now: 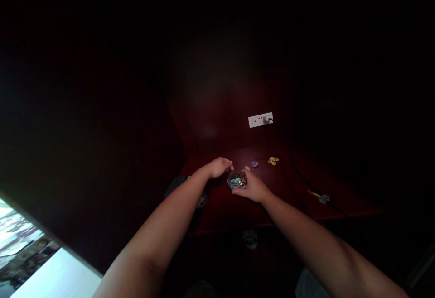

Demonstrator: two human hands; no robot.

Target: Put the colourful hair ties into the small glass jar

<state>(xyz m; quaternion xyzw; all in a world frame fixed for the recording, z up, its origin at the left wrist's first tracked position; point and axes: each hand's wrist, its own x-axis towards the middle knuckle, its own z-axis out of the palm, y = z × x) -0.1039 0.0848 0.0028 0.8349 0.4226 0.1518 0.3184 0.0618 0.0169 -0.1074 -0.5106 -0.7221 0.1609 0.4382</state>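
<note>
My right hand [254, 188] is wrapped around a clear round container [234, 175] on the dark red desk. Small loops that look like hair ties, green, reddish and other colours, show through it. Just left of the container is my left hand [220, 167], its fingers curled and thumb and fingertips pressed together; whatever they may hold is too small to make out. Behind the container, a pink hair tie bundle [247, 168] lies close to my right fingers. Farther right are a purple bundle [254, 164] and several yellow hair ties [273, 161].
A white socket strip [260, 120] with a plug in it is on the back panel. Its black cord [295, 164] runs down across the desk's right side to a grey connector [324, 199] beside a yellow strip. A dark object [175, 185] lies partly behind my left forearm.
</note>
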